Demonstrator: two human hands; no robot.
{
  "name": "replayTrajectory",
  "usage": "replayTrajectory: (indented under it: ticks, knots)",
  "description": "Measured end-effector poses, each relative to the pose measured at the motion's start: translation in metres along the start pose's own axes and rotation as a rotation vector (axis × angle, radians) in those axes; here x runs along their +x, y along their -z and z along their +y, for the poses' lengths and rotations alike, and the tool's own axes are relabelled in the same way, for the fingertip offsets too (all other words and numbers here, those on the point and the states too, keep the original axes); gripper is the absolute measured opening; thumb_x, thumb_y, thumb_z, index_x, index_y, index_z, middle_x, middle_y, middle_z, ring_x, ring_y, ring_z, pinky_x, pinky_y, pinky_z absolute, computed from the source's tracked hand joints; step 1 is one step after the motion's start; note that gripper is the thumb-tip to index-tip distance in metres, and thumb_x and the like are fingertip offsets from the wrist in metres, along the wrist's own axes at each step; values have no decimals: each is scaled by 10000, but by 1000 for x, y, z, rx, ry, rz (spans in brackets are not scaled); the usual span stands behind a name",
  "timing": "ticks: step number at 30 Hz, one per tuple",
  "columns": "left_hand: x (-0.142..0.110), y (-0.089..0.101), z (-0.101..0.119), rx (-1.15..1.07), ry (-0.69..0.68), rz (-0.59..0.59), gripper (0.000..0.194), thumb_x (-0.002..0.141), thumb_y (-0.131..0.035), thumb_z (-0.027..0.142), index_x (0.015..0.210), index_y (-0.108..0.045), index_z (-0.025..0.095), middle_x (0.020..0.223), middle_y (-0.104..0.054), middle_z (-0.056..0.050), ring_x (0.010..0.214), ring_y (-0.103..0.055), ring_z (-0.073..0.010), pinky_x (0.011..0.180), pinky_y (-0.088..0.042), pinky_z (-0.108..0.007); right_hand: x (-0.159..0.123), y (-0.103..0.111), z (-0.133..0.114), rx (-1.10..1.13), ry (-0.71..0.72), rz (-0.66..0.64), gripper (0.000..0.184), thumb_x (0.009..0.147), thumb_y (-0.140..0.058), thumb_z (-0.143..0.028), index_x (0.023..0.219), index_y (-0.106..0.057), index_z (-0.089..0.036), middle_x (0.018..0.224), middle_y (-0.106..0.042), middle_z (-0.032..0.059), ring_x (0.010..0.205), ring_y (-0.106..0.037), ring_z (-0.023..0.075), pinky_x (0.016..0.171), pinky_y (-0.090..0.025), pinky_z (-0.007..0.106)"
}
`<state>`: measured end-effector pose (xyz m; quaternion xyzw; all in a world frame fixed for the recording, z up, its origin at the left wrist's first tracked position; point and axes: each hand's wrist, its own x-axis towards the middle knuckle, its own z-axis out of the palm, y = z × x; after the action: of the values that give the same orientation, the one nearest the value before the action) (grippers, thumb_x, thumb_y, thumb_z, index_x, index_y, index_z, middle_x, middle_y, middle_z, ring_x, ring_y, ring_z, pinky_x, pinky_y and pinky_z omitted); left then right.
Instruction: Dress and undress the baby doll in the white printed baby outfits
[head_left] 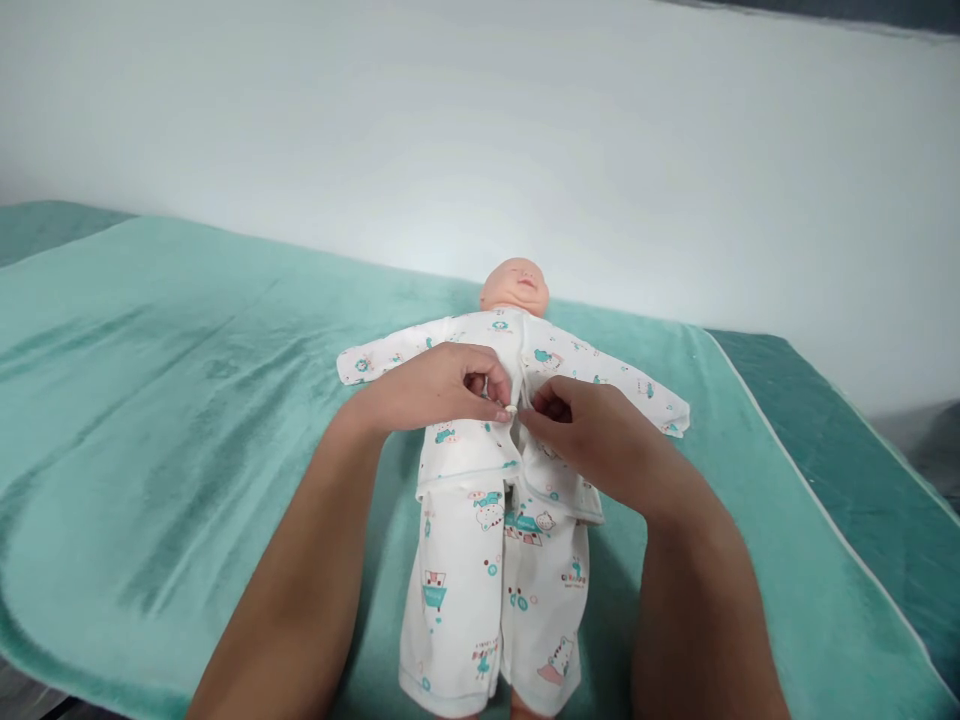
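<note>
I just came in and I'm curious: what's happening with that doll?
A person's left hand and right hand are pinching the front edges of the doll's printed white shirt, by what looks like a small button. A gap shows between the edges just below the fingers. The doll lies face up on a green blanket, wearing matching pants.

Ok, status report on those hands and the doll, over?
Left hand, right hand pinching shirt front by a small pale fastener. Doll face-up on green blanket, clothed. No obstruction visible.
</note>
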<state>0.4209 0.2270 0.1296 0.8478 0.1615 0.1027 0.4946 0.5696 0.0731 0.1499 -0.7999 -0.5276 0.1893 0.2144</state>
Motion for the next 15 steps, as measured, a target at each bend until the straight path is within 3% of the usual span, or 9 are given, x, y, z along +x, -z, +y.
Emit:
replayTrajectory:
  ticks: [4, 8, 11, 15]
  knots:
    - [1, -1, 1, 16, -27, -6, 93, 795, -705, 318, 794, -705, 225, 822, -662, -16, 697, -545, -140, 605, -405, -274, -2, 5, 4, 22, -13, -28, 260, 834, -567, -255, 624, -419, -217, 583, -500, -45, 523, -359, 101, 469, -247, 286]
    - [1, 0, 2, 13, -48, -22, 105, 815, -694, 317, 824, -693, 212, 803, -636, 2, 689, -520, -123, 589, -383, -253, 1, 6, 17, 372, 36, -158, 239, 896, -571, -319, 689, -512, -213, 626, -567, -38, 586, -522, 111, 544, -388, 260]
    - [0, -1, 3, -19, -45, -24, 119, 837, -683, 323, 849, -693, 205, 765, -617, 7, 671, -511, -117, 573, -376, -244, 5, 1, 24, 619, 92, -129, 289, 915, -601, -358, 681, -532, -203, 599, -546, -44, 577, -536, 101, 568, -416, 246]
    - [-1, -2, 6, -55, -37, -19, 147, 861, -674, 342, 844, -689, 197, 739, -600, 9, 663, -510, -112, 569, -378, -238, 7, -9, 22, 721, 97, -101, 302, 920, -627, -359, 674, -554, -200, 551, -531, -49, 518, -497, 88, 506, -378, 231]
